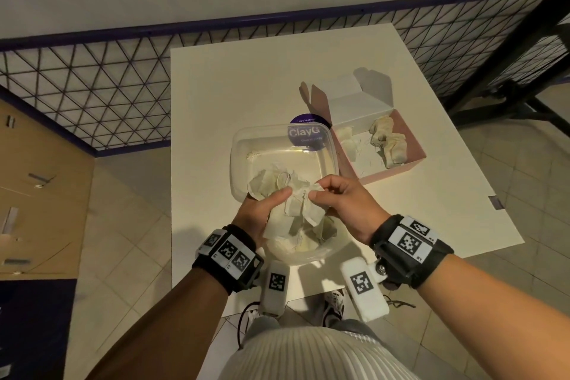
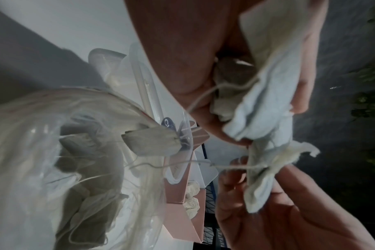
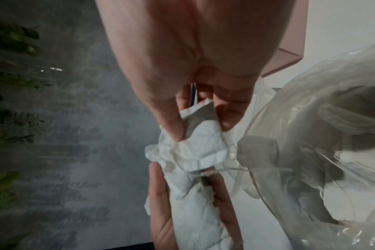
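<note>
Over a clear round bowl (image 1: 334,245) at the table's near edge, my left hand (image 1: 271,207) grips a bunch of pale, used tea bags (image 1: 297,219) with strings hanging. My right hand (image 1: 320,193) pinches the top edge of one tea bag between thumb and forefinger. In the right wrist view the right hand (image 3: 201,128) nips the crumpled tea bag (image 3: 193,154), and the left hand (image 3: 161,211) holds its lower end. In the left wrist view the left hand (image 2: 268,121) is curled round a tea bag (image 2: 265,101). More tea bags lie in the bowl (image 2: 32,152).
A clear rectangular container (image 1: 239,148) with a few tea bags stands just behind the bowl, a purple round label (image 1: 303,133) at its far side. An open pink box (image 1: 401,171) with more tea bags sits to the right. A mesh fence (image 1: 92,86) runs behind the white table (image 1: 231,86).
</note>
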Available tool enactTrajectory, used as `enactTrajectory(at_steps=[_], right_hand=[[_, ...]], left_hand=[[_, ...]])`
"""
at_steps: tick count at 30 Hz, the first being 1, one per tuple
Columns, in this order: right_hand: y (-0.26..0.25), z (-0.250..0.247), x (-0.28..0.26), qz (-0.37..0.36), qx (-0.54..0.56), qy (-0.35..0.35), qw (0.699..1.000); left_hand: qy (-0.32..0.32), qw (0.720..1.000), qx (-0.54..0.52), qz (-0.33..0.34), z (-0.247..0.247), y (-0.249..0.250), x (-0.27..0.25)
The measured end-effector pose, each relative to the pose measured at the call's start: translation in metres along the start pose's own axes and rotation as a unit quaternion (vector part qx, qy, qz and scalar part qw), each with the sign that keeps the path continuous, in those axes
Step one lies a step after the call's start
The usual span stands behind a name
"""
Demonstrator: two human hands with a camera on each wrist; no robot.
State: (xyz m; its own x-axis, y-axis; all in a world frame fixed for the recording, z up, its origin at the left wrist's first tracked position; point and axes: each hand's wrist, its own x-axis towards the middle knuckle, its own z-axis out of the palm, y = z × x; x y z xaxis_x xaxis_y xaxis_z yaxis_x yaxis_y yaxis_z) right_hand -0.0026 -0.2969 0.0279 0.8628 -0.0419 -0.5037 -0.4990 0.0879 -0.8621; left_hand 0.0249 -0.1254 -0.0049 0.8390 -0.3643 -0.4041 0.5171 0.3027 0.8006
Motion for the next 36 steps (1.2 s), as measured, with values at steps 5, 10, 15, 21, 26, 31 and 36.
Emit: enactTrajectory(at_steps=[5, 10, 15, 21, 26, 31, 36], right_hand=[[-0.002, -0.010, -0.001, 0.005, 0.106, -0.020, 0.994], [-0.007, -0.023, -0.005, -0.106, -0.062, 0.019, 0.992], [-0.015, -0.035, -0.010, -0.221, -0.278, 0.016, 0.935], [-0.025, -0.039, -0.012, -0.150, -0.214, -0.133, 0.956], [-0.019, -0.027, -0.006, -0.156, -0.234, -0.147, 0.948], [-0.006, -0.020, 0.004, -0.110, -0.184, -0.083, 0.973], [-0.001, -0.017, 0.008, -0.037, -0.165, -0.123, 0.978]], left_hand=[[0.058, 0.997, -0.032, -0.047, -0.003, 0.000, 0.003], [0.068, 0.988, -0.087, -0.112, -0.011, 0.001, 0.008], [0.084, 0.988, -0.067, -0.112, -0.019, -0.001, 0.011], [0.046, 0.996, 0.010, -0.081, -0.018, 0.004, 0.010], [-0.035, 0.994, 0.096, -0.045, -0.006, 0.013, 0.008], [-0.066, 0.991, 0.109, -0.049, 0.002, 0.015, 0.004], [-0.084, 0.986, 0.137, -0.040, 0.003, 0.013, 0.004]])
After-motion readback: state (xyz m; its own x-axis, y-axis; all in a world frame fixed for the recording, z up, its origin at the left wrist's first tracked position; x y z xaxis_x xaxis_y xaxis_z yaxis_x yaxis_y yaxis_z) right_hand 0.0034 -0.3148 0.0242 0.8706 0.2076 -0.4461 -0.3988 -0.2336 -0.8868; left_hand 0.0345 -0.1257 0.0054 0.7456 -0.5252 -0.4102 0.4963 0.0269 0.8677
